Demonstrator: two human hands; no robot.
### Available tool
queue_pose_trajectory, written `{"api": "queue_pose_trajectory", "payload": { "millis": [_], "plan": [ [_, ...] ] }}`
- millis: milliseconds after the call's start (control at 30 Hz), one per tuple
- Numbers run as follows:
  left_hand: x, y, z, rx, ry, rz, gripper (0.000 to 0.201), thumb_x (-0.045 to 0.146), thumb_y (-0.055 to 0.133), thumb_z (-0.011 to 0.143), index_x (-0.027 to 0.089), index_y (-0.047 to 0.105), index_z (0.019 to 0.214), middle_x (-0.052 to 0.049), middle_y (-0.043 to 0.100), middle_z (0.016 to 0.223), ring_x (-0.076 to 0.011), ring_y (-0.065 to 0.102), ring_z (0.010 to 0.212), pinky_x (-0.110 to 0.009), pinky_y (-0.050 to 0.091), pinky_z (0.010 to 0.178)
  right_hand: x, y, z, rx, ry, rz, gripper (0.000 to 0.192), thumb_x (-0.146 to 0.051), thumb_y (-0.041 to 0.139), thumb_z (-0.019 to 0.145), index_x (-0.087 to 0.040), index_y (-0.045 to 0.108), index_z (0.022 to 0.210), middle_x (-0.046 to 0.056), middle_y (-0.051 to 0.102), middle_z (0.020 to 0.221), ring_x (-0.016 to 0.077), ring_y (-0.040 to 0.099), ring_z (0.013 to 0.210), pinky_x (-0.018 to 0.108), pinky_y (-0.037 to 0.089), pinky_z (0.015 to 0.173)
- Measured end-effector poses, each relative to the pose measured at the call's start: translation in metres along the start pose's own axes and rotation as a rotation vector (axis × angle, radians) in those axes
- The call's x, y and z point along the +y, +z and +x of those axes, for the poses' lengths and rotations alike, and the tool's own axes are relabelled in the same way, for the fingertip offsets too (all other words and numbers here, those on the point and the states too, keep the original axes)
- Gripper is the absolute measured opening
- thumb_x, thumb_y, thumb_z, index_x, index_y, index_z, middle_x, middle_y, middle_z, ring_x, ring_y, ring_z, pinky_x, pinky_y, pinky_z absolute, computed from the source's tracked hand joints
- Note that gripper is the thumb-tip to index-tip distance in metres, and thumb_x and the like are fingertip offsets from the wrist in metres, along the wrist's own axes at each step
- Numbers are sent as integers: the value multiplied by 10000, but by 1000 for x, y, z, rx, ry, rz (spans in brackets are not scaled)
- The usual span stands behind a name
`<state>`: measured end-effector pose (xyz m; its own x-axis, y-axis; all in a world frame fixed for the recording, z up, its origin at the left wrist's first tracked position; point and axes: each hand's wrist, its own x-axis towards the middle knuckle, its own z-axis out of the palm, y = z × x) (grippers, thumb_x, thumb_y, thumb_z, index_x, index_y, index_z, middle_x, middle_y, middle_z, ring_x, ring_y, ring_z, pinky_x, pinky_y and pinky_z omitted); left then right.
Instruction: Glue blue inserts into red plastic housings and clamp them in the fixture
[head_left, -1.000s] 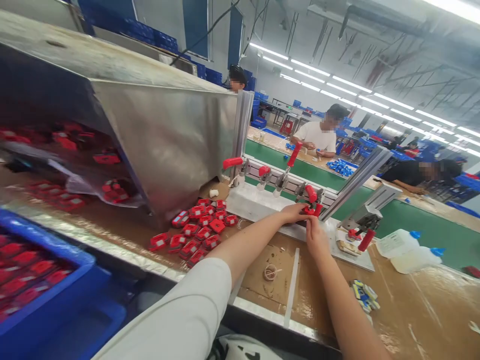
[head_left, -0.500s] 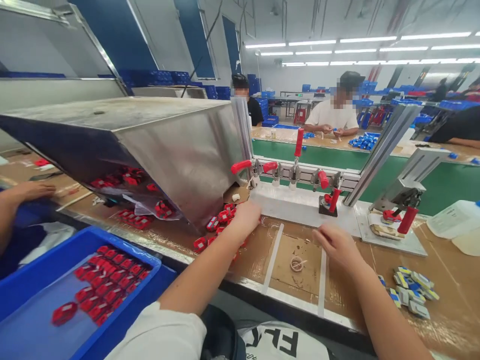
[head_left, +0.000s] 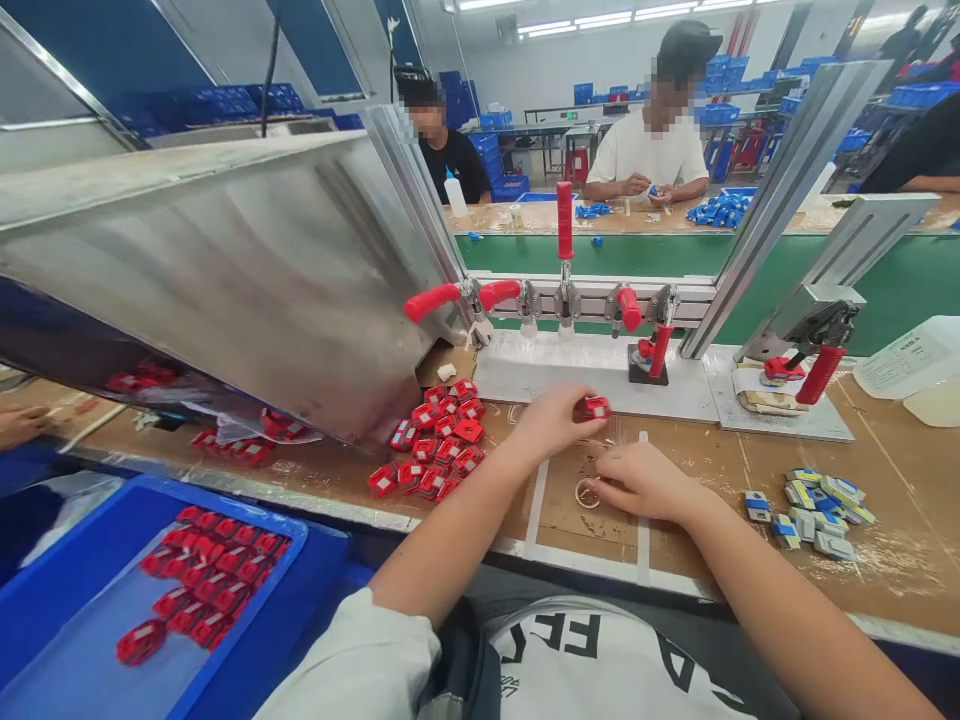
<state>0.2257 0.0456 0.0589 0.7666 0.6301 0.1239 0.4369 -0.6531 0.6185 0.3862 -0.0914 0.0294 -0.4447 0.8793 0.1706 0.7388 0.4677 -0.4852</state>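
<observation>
Pinched in the fingers of my left hand (head_left: pixel 556 428) is a small red plastic part (head_left: pixel 597 408), held just above the bench in front of the clamp fixture. My right hand (head_left: pixel 641 480) is low over the cardboard patch (head_left: pixel 562 525), its fingers bent and close together. Its fingertips are at a small pale ring (head_left: pixel 587 494); whether they hold anything is hidden. Left of my left forearm lies a pile of similar red parts (head_left: pixel 442 440). Red-handled toggle clamps (head_left: pixel 565 225) line the fixture's rail, and one stands over a black block (head_left: pixel 647 366).
A blue bin (head_left: pixel 300 545) with rows of red parts stands at lower left, below a slanted metal hood (head_left: pixel 300 270). Grey, blue and yellow pieces (head_left: pixel 832 510) lie at right, near a second clamp stand (head_left: pixel 821 345) and a plastic jug (head_left: pixel 915 365). Co-workers sit across.
My left hand has come rightward from the red pile with a red part in it. My right hand has moved left and down to the ring. The view has tilted down.
</observation>
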Motion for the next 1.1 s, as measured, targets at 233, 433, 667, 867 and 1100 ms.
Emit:
{"api": "queue_pose_trajectory", "payload": {
  "millis": [233, 433, 667, 867, 1100],
  "plan": [
    [-15, 57, 13, -28, -116, -507, 433, 389, 819, 740, 176, 742, 1109, -6, 707, 843, -136, 571, 688, -256, 462, 659, 2, 6, 3, 56, -20, 10, 337, -253, 508, 979, -212, 486, 645, 10, 564, 652, 145, 432, 613, 314, 232, 603],
    [-12, 52, 7, -96, -163, -604, 442, 285, 840, 704, 179, 779, 1129, 2, 721, 783, -155, 613, 715, -258, 477, 694, -3, 6, 3, 4, 8, 238, 381, -242, 516, 930, -212, 344, 592, -47, 391, 556, 114, 289, 544, 303, 213, 577],
    [-12, 49, 5, -137, -208, -556, 431, 298, 833, 719, 189, 780, 1133, 6, 693, 702, -173, 624, 692, -257, 484, 653, 23, -4, -5, 602, 424, 504, 507, -466, 514, 934, -233, 289, 544, -31, 293, 534, 126, 284, 533, 302, 252, 553],
    [-11, 47, 4, -158, -209, -572, 435, 316, 852, 717, 202, 780, 1131, 20, 675, 687, -158, 608, 664, -254, 479, 660, 42, -2, -2, 811, 615, 559, 483, -492, 560, 921, -226, 358, 572, -33, 312, 569, 130, 297, 569, 298, 258, 557],
    [-7, 42, 2, -182, -238, -534, 485, 380, 849, 728, 203, 769, 1173, 33, 631, 655, -139, 548, 615, -261, 443, 646, 40, -2, 1, 751, 618, 556, 463, -459, 558, 937, -218, 357, 597, -42, 306, 588, 126, 301, 594, 290, 267, 577]
  ]
}}
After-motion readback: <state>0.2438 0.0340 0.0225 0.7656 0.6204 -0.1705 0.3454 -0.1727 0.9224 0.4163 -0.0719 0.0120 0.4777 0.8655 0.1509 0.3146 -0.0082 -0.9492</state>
